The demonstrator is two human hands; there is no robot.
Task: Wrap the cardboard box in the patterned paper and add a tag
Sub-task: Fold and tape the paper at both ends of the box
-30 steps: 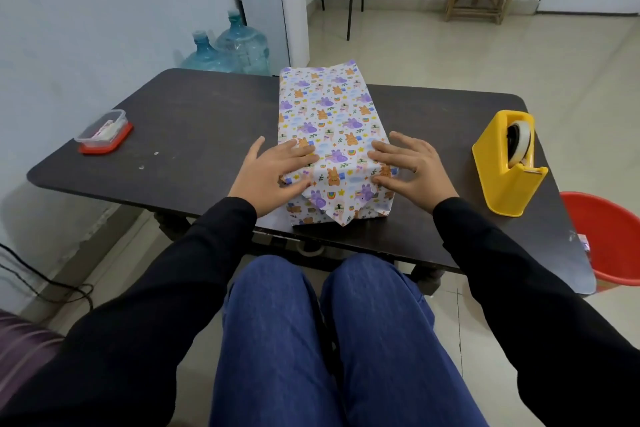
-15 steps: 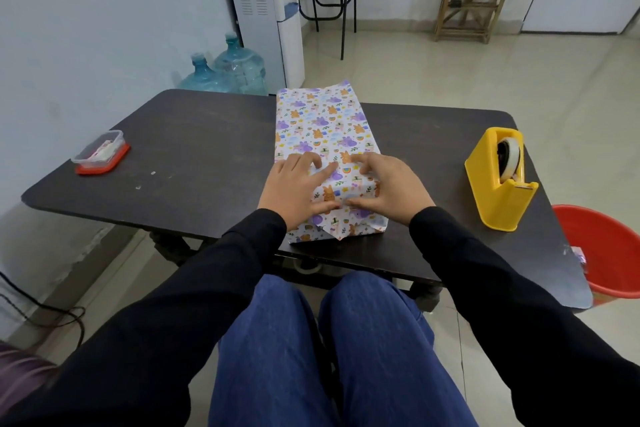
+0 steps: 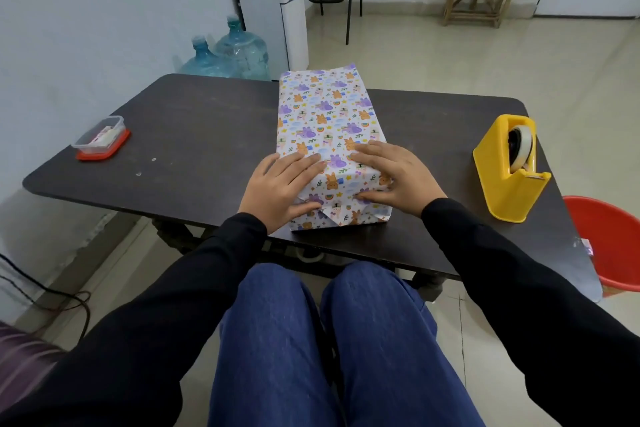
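Note:
A long box wrapped in white patterned paper (image 3: pixel 325 114) with purple and orange animals lies lengthwise on the dark table (image 3: pixel 194 128). Its near end shows paper flaps folded down into a point. My left hand (image 3: pixel 282 189) lies flat on the near left corner, fingers on top and thumb pressing the end flap. My right hand (image 3: pixel 394 175) lies flat on the near right corner, fingers spread, thumb on the flap. No cardboard shows through the paper. No tag is visible.
A yellow tape dispenser (image 3: pixel 510 170) stands at the table's right. A small clear container on a red lid (image 3: pixel 100 140) sits at the left. A red bucket (image 3: pixel 609 243) is on the floor at right. Water bottles (image 3: pixel 232 55) stand behind the table.
Both hands slid inward over the near end, then spread back toward its corners. Their thumbs now press the folded end flap.

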